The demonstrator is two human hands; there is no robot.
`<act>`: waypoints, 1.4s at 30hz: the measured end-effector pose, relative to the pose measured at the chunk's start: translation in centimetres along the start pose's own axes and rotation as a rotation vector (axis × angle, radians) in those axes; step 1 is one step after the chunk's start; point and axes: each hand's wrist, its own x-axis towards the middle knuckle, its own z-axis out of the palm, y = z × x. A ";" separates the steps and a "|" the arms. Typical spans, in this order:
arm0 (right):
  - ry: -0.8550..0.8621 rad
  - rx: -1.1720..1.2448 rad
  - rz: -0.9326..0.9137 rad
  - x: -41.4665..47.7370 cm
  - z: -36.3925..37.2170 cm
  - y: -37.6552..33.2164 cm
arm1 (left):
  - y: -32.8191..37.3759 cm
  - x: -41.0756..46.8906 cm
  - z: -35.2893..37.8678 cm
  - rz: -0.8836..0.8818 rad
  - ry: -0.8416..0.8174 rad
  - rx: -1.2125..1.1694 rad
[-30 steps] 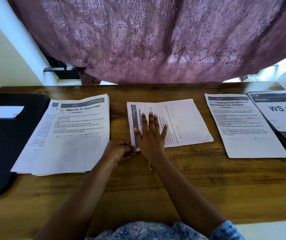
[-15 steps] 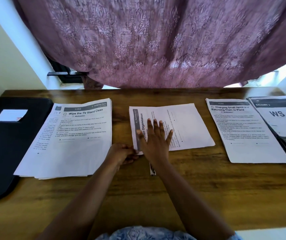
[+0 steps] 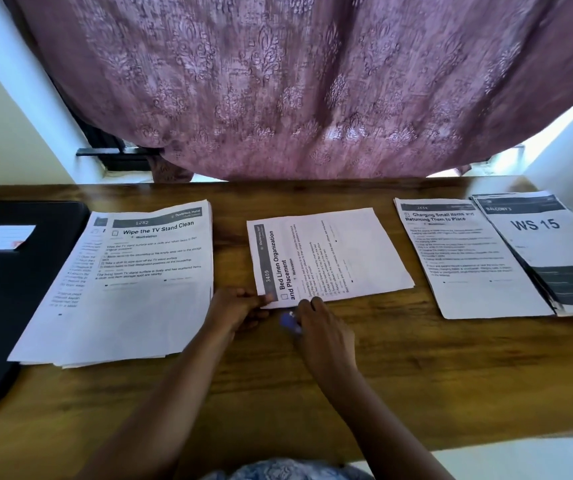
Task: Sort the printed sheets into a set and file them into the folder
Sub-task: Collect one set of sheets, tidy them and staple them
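The left hand (image 3: 240, 306) pinches the sideways sheet (image 3: 333, 251) by its corner, steadying it I guess. Right beside that pinch, the right hand (image 3: 324, 332) curls round a blurry blue thing (image 3: 290, 322).

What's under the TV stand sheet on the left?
More printed sheets, fanned out past the top sheet's left and near edges. Their number and most text are covered.

A home desk corner: wooden table (image 3: 416, 375) under a patterned mauve curtain (image 3: 312, 81) at a window
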 end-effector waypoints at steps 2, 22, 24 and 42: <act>0.025 -0.021 -0.010 -0.6 -0.2 1.2 | 0.1 0.0 0.2 -0.008 0.010 -0.024; -0.039 1.411 -0.357 15.7 -12.5 -1.2 | 16.1 -8.3 -10.5 0.915 0.318 0.162; -0.151 1.486 -0.300 16.0 -12.0 -3.2 | 18.1 -7.7 -13.5 0.894 0.341 0.117; -0.027 0.964 0.208 15.9 5.0 -11.0 | -0.9 4.3 -23.7 0.230 0.330 1.303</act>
